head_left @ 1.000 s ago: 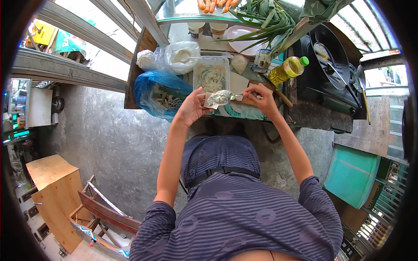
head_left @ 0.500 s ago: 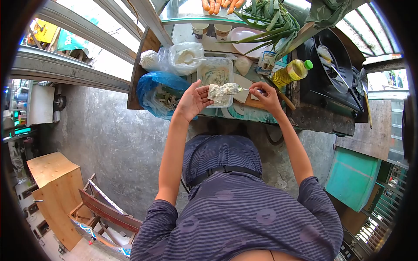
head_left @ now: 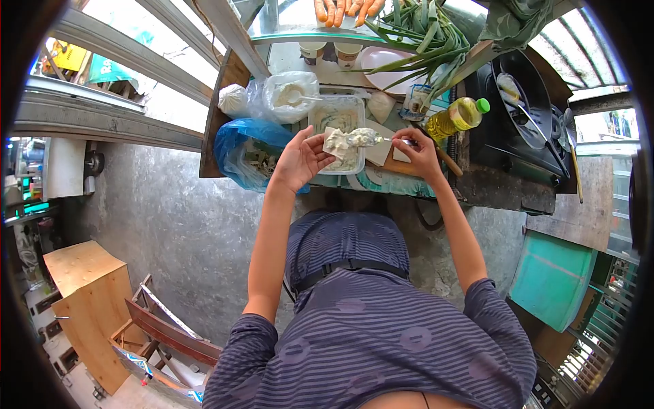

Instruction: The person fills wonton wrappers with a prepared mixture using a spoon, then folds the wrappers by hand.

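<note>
My left hand point(head_left: 298, 162) holds a small pale square wrapper point(head_left: 330, 148) between thumb and fingers, with white, green-flecked filling on it. From the right, a metal spoon point(head_left: 386, 140) heaped with the same creamy mixture reaches the wrapper's edge. The fingers of my right hand point(head_left: 421, 153) pinch its handle. Beneath both lies a clear plastic tub point(head_left: 360, 112), its inside smeared with mixture. Beside the tub are white square sheets point(head_left: 377, 151), partly hidden by the spoon and hand, and a wooden board point(head_left: 398, 165).
A blue plastic bag point(head_left: 235, 146) and a white bag with pale contents point(head_left: 289, 92) stand left of the tub. On the right are an oil bottle point(head_left: 458, 116) and a black pan point(head_left: 531, 102). Leafy greens point(head_left: 429, 41), carrots point(head_left: 347, 10) and paper cups point(head_left: 312, 53) lie farther back.
The spoon and wrapper stay close together, with only slight movement of both hands. The whole view has shifted a little downward.
</note>
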Action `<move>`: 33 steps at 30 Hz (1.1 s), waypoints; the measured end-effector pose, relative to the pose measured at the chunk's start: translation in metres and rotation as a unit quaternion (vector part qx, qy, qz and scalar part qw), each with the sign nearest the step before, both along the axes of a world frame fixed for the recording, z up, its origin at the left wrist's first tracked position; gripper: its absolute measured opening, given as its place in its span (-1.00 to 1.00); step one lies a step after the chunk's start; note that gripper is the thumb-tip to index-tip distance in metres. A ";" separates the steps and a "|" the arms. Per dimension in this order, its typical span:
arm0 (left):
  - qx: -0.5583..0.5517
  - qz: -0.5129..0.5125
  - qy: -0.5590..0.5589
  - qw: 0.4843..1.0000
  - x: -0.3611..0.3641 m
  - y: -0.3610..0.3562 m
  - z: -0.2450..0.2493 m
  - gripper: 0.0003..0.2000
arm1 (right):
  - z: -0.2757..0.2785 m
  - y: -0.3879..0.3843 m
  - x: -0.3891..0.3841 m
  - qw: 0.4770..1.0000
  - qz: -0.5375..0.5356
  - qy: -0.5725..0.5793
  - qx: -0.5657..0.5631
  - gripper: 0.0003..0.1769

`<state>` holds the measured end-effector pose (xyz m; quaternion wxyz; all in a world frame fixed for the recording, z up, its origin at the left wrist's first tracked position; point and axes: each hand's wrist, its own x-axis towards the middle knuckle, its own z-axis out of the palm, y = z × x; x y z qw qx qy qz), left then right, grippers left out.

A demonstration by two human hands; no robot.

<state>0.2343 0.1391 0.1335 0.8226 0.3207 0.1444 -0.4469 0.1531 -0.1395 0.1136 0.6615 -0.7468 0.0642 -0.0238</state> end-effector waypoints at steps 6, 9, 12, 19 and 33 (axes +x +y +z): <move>0.017 0.011 -0.001 1.000 0.006 0.002 -0.007 -0.56 | -0.002 0.010 0.006 0.997 -0.011 -0.004 -0.073 -0.78; 0.043 0.030 -0.015 0.999 0.007 0.008 -0.004 -0.56 | -0.009 0.008 0.011 0.999 -0.049 0.012 -0.012 -0.75; 0.076 0.046 -0.032 0.996 0.006 0.010 -0.001 -0.57 | -0.029 0.007 0.011 0.995 -0.017 0.056 -0.084 -0.78; 0.070 0.065 -0.019 0.995 0.000 0.003 -0.004 -0.64 | -0.040 0.047 0.001 0.968 0.022 0.111 -0.222 -0.82; 0.086 0.011 -0.050 0.995 -0.013 -0.021 0.000 -0.57 | 0.022 0.087 -0.001 0.954 -0.089 0.150 0.245 -0.69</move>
